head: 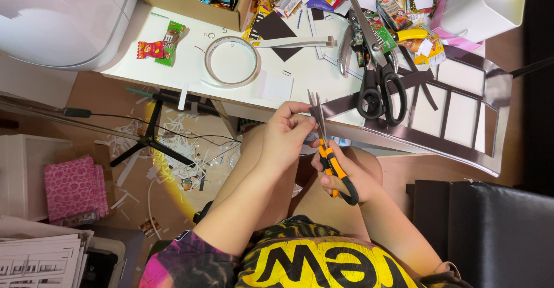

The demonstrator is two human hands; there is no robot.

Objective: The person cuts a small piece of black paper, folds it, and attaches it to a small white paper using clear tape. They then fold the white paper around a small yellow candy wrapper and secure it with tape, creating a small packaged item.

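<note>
The white table [173, 63] fills the top of my view, its far side piled with snack wrappers. A big dark card frame with cut-out windows [461, 144] lies over its right edge, one strip running toward me. A cardboard box [190, 5] sits at the back, a roll of clear tape [232, 61] lies flat in the middle, and large black scissors [378, 86] rest on the frame. My left hand [285, 135] pinches the end of that dark strip [340, 104] at the table's near edge. My right hand [346, 175] is clenched through the orange-and-black scissors [328, 149], whose blades point up beside the strip.
</note>
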